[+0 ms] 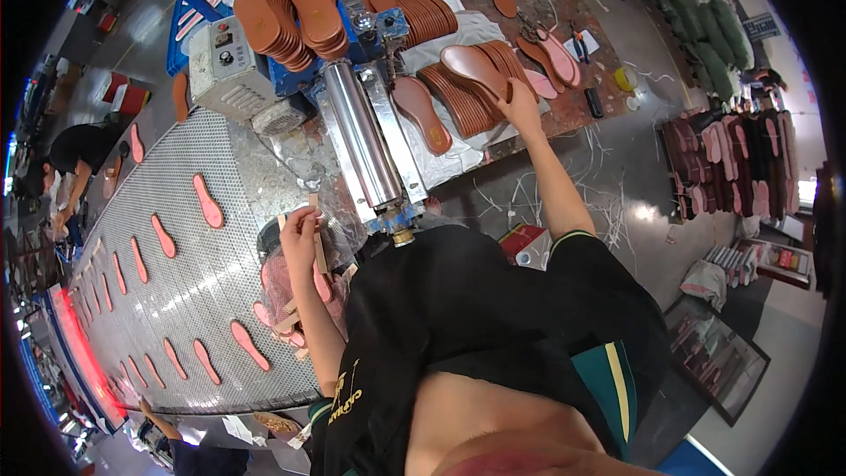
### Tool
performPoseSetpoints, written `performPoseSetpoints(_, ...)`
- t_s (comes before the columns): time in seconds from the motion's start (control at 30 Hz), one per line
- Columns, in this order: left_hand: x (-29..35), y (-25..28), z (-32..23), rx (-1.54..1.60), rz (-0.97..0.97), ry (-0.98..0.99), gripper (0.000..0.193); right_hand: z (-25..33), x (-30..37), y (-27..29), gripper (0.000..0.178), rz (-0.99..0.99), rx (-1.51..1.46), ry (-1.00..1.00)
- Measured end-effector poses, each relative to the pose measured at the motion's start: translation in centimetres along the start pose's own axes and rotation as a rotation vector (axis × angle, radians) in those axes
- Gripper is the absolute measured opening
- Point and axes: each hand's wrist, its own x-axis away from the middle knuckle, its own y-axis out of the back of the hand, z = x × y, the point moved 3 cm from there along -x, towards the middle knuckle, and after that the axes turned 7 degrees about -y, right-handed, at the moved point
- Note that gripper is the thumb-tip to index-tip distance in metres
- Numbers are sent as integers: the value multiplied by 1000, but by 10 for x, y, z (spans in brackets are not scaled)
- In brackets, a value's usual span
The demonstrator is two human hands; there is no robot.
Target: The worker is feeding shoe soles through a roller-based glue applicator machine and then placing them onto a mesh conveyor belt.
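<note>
Head view: right hand (522,106) pinches one glossy brown insole (471,66) over a leaning row (454,99), table's (564,123) near edge. Left hand (301,227) between roller (361,137) and conveyor (211,282); grip can't tell. Conveyor: two pink-insole rows (163,236), bare mesh between.
</note>
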Motion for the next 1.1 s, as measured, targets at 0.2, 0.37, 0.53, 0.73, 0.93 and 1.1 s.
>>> performPoseSetpoints(0.2, -17, -17, -7, -145, 148, -14, 17, 0, -1, 21, 53, -231, -245, 104)
performPoseSetpoints(0.37, -24, -21, -18, -131, 217, -49, 16, -10, -3, 25, 22, -62, -1439, -381)
performPoseSetpoints(0.53, -40, -20, -45, -221, 236, -111, 20, 26, -2, 34, 14, 74, -1559, -346)
performPoseSetpoints(0.73, -64, -33, -79, -292, 307, -200, 49, 108, 27, -9, 13, 224, -1166, -222)
performPoseSetpoints(0.93, -74, -53, -105, -549, 385, -488, 71, 157, 74, -20, 34, 507, -1259, -304)
performPoseSetpoints(1.1, -84, -51, -111, -685, 325, -561, 76, 122, 111, -56, 39, 494, -1310, -500)
